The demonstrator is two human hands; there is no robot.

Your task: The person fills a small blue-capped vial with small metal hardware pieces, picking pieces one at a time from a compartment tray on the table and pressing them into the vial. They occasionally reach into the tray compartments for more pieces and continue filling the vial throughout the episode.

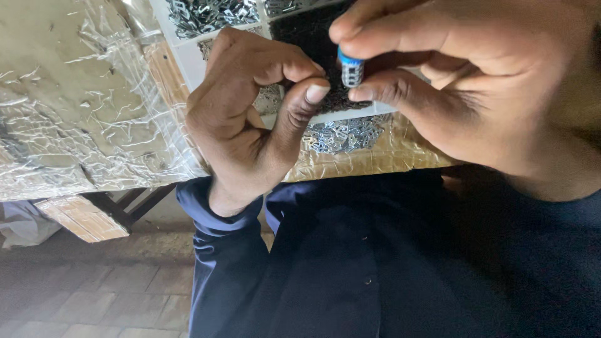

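My right hand (451, 81) pinches a small cylinder (351, 69) with a blue cap and a ribbed silver body between thumb and fingers. My left hand (250, 119) is curled right beside it, thumb tip raised close to the cylinder's lower end; whether it holds anything is hidden. Both hands hover over a white divided tray (188, 56) at the table's near edge. Under the hands, one compartment holds dark tiny parts (307, 31) and a pile of small silver metal pieces (344, 134) lies just below the tray.
More silver metal pieces (210, 14) fill a compartment at the top. The table (75, 106) is covered in crinkled clear plastic over a tan surface. Wooden legs (94, 213) and a brick-patterned floor (87, 288) show at lower left. My dark blue shirt (388, 263) fills the lower frame.
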